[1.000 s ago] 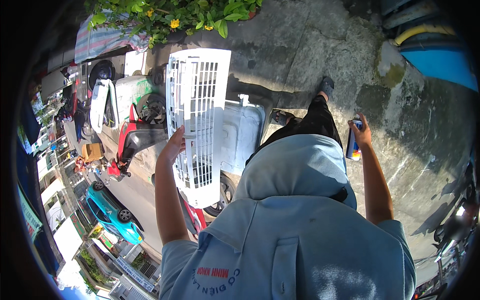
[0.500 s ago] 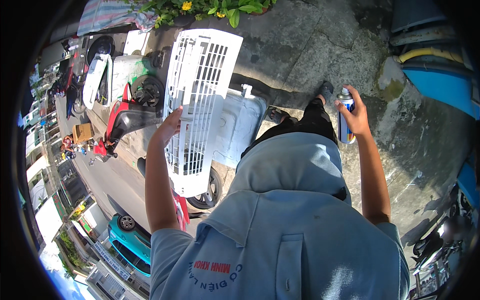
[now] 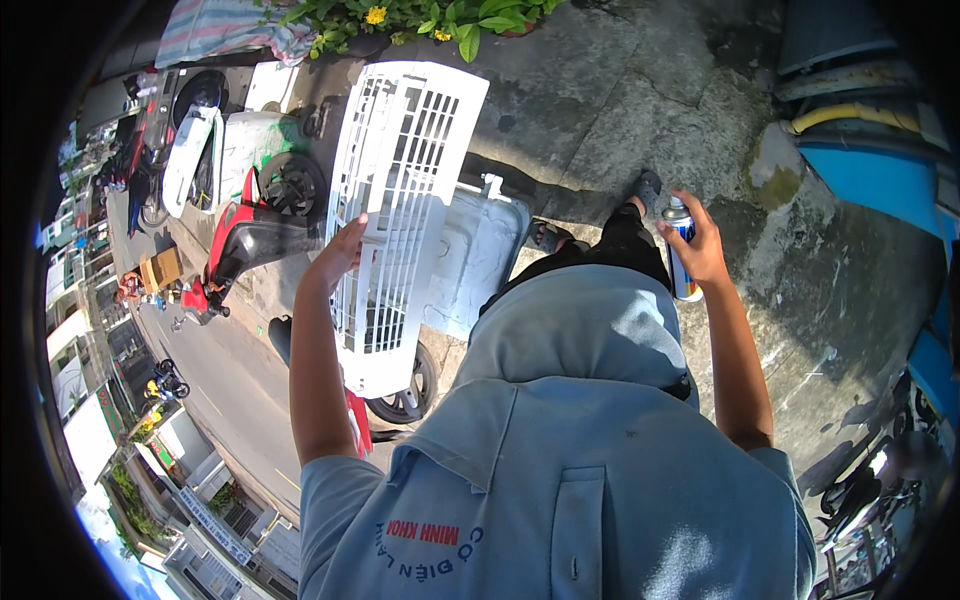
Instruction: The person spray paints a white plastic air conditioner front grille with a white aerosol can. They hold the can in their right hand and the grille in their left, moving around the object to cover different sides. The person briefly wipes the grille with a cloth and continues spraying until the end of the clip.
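Note:
A long white slatted plastic cover (image 3: 436, 225), like the casing of an air conditioner, stands tilted on my left side. My left hand (image 3: 338, 256) grips its left edge about halfway along, with part of the fingers hidden by the slats. On the other side, my right hand (image 3: 706, 252) is wrapped round a spray can (image 3: 685, 278) with a blue and white body, held upright beside my leg. The can is well apart from the cover. Beneath and beside the cover lies a pale, box-like panel (image 3: 475, 255) with a smooth, wet-looking surface.
A red and black motorbike (image 3: 250, 235) stands left of the cover. Green plants with yellow flowers (image 3: 470, 25) grow at the far edge. Blue panels and a yellow hose (image 3: 855, 112) are at the right. The road (image 3: 225, 375) runs along the left.
My right hand has brought the spray can slightly left and lower. The cover has barely shifted in my left hand. On the road, the teal car has gone and a motorbike rider has appeared.

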Demonstrator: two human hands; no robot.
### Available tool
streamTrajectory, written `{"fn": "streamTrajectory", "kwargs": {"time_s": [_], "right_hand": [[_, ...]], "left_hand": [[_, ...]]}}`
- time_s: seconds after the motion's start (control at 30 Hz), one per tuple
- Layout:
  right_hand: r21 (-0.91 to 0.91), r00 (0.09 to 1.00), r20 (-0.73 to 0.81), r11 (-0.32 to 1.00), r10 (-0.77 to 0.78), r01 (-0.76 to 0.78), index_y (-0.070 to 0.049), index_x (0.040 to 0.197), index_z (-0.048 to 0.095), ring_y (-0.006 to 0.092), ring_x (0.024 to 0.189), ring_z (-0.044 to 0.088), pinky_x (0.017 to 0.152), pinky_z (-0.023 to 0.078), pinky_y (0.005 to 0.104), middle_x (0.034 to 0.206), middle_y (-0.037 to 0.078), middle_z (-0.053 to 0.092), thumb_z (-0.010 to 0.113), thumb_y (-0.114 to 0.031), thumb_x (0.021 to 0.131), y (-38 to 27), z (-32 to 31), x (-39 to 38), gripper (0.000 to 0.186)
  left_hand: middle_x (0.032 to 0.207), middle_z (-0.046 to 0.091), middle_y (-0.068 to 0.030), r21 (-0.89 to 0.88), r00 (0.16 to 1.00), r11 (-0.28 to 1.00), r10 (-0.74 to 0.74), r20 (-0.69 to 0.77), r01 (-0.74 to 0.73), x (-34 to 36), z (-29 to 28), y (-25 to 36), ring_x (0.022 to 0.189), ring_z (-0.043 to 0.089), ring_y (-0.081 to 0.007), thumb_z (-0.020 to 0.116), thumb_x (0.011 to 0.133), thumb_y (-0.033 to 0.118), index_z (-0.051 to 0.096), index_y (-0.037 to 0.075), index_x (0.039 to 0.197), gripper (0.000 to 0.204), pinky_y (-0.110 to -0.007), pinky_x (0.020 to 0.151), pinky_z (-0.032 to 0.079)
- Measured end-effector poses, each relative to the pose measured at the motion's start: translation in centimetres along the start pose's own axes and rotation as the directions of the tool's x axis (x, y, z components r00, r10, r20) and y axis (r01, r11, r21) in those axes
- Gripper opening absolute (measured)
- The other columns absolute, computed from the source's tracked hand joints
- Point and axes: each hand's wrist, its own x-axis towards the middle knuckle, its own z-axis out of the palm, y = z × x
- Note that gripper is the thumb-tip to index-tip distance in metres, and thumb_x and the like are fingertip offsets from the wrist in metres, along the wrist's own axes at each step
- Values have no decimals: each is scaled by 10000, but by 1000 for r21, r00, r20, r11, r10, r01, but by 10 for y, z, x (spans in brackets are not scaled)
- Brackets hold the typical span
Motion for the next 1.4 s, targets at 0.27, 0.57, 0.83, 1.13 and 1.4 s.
{"fn": "streamTrajectory", "kwargs": {"time_s": [0.27, 0.57, 0.83, 1.13, 1.4], "right_hand": [[183, 997, -27, 980, -73, 77, -52, 1282, 590, 247, 1055, 646, 936, 491, 365, 1149, 153, 664, 809, -241, 832, -42, -9, 7, 535], [322, 826, 192, 829, -530, 457, -191, 1254, 654, 325, 969, 703, 796, 590, 393, 1174, 124, 644, 857, -309, 770, -124, 43, 15, 538], [383, 853, 132, 820, -504, 425, -132, 1206, 662, 275, 928, 690, 788, 565, 374, 1081, 98, 664, 824, -352, 818, -129, 68, 56, 475], [218, 857, -78, 830, -509, 513, -142, 1202, 675, 307, 899, 699, 760, 572, 400, 1082, 104, 662, 805, -392, 826, -127, 87, 66, 469], [227, 657, 582, 871, -480, 435, -233, 1284, 639, 259, 993, 694, 879, 573, 394, 1250, 73, 621, 742, -484, 857, -142, 112, 9, 506]], "left_hand": [[1214, 650, -80, -48, 1000, 999, 14, 12, -14, -2, -6, -2, 1018, 597, -196, 390, 995, 677, 460, 124, 1493, 748, -389, 1025, 422], [1255, 670, -80, -12, 1000, 1000, 10, 18, -10, -32, -5, 27, 1075, 618, -199, 287, 1007, 703, 511, 114, 1453, 772, -400, 1050, 407], [1275, 669, -82, -7, 1000, 1000, 15, 22, -15, -24, -16, 15, 1099, 624, -201, 303, 1011, 694, 515, 99, 1451, 770, -409, 1064, 400], [1147, 703, -57, 1, 999, 1000, 24, -33, -24, -26, -10, 17, 986, 635, -166, 323, 1006, 698, 561, 112, 1396, 743, -380, 999, 430], [996, 689, -13, -11, 999, 999, 30, -31, -31, -15, -11, 7, 891, 598, -128, 328, 999, 711, 599, 127, 1319, 719, -337, 908, 435]]}}
